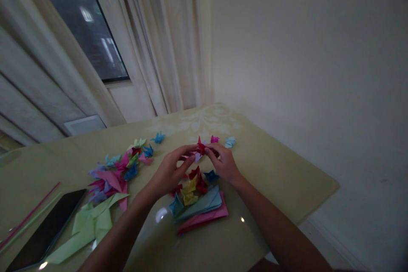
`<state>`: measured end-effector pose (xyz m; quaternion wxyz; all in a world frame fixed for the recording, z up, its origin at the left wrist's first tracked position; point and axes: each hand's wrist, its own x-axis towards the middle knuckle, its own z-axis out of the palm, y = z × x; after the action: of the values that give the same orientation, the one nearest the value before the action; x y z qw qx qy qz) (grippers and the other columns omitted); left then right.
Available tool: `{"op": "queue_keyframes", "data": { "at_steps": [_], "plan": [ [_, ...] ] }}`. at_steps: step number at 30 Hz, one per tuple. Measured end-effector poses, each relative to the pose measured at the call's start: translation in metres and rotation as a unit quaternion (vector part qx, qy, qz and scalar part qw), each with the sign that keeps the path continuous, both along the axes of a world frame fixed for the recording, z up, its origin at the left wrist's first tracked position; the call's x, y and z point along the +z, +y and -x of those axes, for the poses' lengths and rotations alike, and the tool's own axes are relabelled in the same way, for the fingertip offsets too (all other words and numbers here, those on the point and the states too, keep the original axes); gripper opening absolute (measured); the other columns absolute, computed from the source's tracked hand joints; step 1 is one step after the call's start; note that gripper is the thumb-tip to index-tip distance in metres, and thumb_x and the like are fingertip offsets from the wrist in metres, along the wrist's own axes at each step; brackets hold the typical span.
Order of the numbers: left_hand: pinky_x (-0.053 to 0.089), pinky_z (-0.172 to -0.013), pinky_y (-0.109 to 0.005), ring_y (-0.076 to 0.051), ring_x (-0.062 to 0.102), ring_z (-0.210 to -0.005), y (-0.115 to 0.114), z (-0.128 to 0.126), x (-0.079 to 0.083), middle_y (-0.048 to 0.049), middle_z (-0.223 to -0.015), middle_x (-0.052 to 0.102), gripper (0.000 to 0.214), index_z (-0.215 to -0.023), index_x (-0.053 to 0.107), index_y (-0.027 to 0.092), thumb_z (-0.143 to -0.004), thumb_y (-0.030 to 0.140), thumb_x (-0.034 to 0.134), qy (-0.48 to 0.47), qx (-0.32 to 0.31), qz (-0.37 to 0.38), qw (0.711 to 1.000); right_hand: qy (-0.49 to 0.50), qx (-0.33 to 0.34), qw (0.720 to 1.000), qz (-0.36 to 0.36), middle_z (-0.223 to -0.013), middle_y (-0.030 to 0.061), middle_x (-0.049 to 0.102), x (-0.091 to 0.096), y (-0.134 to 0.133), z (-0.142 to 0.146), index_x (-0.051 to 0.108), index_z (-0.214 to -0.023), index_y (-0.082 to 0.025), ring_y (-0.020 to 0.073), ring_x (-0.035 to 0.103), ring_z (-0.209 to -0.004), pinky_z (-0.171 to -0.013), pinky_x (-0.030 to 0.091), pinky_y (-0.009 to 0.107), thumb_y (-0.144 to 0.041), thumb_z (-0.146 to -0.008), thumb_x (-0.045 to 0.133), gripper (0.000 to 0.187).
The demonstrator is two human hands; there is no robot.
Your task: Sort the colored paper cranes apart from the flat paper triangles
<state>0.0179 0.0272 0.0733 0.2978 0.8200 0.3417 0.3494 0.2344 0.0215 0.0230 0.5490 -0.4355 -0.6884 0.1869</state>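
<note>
Both hands pinch a small red folded-paper crane point(200, 148) just above the table. My left hand point(174, 169) grips it from the left, fingertips and thumb closed at its side. From the right, my right hand point(225, 162) holds it between thumb and fingers. Beneath the hands sit a yellow folded-paper piece point(189, 191), a red one point(200, 182) and a dark blue one point(211, 176). Nearer me lie a light blue folded paper point(205, 204) and a pink folded paper point(204, 219). Some pink and pale paper behind the fingers is partly hidden.
A heap of colourful paper cranes point(119, 174) lies to the left. Nearer are a large pale green folded paper point(92, 223), a black phone point(47, 225) and thin pink and green strips point(32, 214). Blue cranes point(158, 137) point(230, 142) stand farther back. A wall point(302, 93) borders the table's right.
</note>
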Motion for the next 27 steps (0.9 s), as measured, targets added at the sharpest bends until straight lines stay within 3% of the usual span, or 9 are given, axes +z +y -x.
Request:
{"op": "queue_keyframes", "data": {
  "at_steps": [3,5,7,10,12,15,21,24,27],
  "plan": [
    [0.059,-0.100,-0.044,-0.027,0.070,-0.116,0.022,0.018,-0.021,-0.0124,-0.131,0.072,0.037,-0.134,0.066,0.021,-0.103,0.039,0.053,0.061,0.113,-0.063,0.990,0.032,-0.068,0.997,0.008,-0.092,0.0055,0.077,-0.003,0.011,-0.018,0.073,-0.106,-0.021,0.0187,0.068,-0.074,-0.069,0.052,0.029,-0.041,-0.103,0.055,0.027],
    [0.047,-0.113,-0.057,-0.036,0.058,-0.135,0.038,0.036,-0.040,-0.0180,-0.145,0.063,0.039,-0.135,0.066,0.018,-0.102,0.032,0.051,0.171,0.232,-0.118,0.950,0.068,-0.160,0.985,0.003,-0.093,0.0068,0.078,-0.007,0.021,-0.042,0.070,-0.110,-0.020,0.0198,0.070,-0.076,-0.071,0.052,0.029,-0.041,-0.100,0.056,0.028],
    [0.042,-0.112,-0.067,-0.045,0.045,-0.144,0.049,0.055,-0.058,-0.0177,-0.162,0.047,0.047,-0.145,0.060,0.021,-0.101,0.033,0.051,0.286,0.321,-0.110,0.896,0.098,-0.279,0.955,0.005,-0.097,0.0088,0.078,-0.012,0.031,-0.072,0.068,-0.108,-0.019,0.0217,0.071,-0.080,-0.074,0.053,0.032,-0.038,-0.095,0.055,0.026],
    [0.041,-0.111,-0.067,-0.046,0.043,-0.145,0.058,0.078,-0.074,-0.0148,-0.165,0.044,0.050,-0.151,0.055,0.024,-0.102,0.037,0.047,0.383,0.341,-0.068,0.856,0.090,-0.406,0.906,0.073,-0.094,0.0109,0.078,-0.022,0.041,-0.112,0.069,-0.098,-0.019,0.0256,0.071,-0.085,-0.080,0.052,0.037,-0.037,-0.087,0.059,0.023],
    [0.041,-0.111,-0.063,-0.042,0.050,-0.140,0.061,0.086,-0.078,-0.0149,-0.157,0.054,0.047,-0.146,0.059,0.023,-0.103,0.035,0.044,0.410,0.324,-0.061,0.850,0.070,-0.426,0.893,0.129,-0.091,0.0115,0.077,-0.030,0.044,-0.124,0.070,-0.092,-0.019,0.0274,0.071,-0.086,-0.081,0.052,0.038,-0.038,-0.083,0.063,0.022],
    [0.044,-0.108,-0.061,-0.040,0.059,-0.128,0.066,0.089,-0.078,-0.0175,-0.140,0.066,0.042,-0.133,0.067,0.019,-0.101,0.031,0.043,0.399,0.295,-0.076,0.865,0.039,-0.367,0.914,0.167,-0.088,0.0103,0.077,-0.042,0.047,-0.112,0.071,-0.089,-0.019,0.0260,0.071,-0.082,-0.080,0.053,0.037,-0.036,-0.083,0.063,0.019],
    [0.052,-0.100,-0.044,-0.030,0.069,-0.108,0.073,0.076,-0.078,-0.0143,-0.114,0.075,0.027,-0.108,0.071,0.018,-0.095,0.027,0.050,0.331,0.245,-0.099,0.906,0.003,-0.217,0.968,0.124,-0.090,0.0033,0.079,-0.052,0.056,-0.064,0.070,-0.094,-0.022,0.0190,0.073,-0.081,-0.076,0.055,0.029,-0.027,-0.084,0.059,0.015],
    [0.054,-0.094,-0.041,-0.027,0.069,-0.099,0.072,0.070,-0.075,-0.0109,-0.102,0.074,0.017,-0.100,0.066,0.019,-0.092,0.028,0.054,0.256,0.233,-0.108,0.932,-0.024,-0.239,0.965,0.106,-0.091,0.0040,0.078,-0.050,0.055,-0.070,0.069,-0.098,-0.022,0.0199,0.072,-0.082,-0.075,0.054,0.030,-0.028,-0.086,0.058,0.018],
    [0.057,-0.090,-0.041,-0.024,0.069,-0.093,0.070,0.068,-0.066,-0.0076,-0.097,0.070,0.013,-0.099,0.061,0.020,-0.090,0.029,0.059,0.112,0.238,-0.114,0.958,-0.078,-0.297,0.943,0.130,-0.087,0.0041,0.077,-0.048,0.051,-0.092,0.071,-0.091,-0.022,0.0208,0.070,-0.079,-0.070,0.051,0.030,-0.026,-0.082,0.063,0.013]
  ]
}}
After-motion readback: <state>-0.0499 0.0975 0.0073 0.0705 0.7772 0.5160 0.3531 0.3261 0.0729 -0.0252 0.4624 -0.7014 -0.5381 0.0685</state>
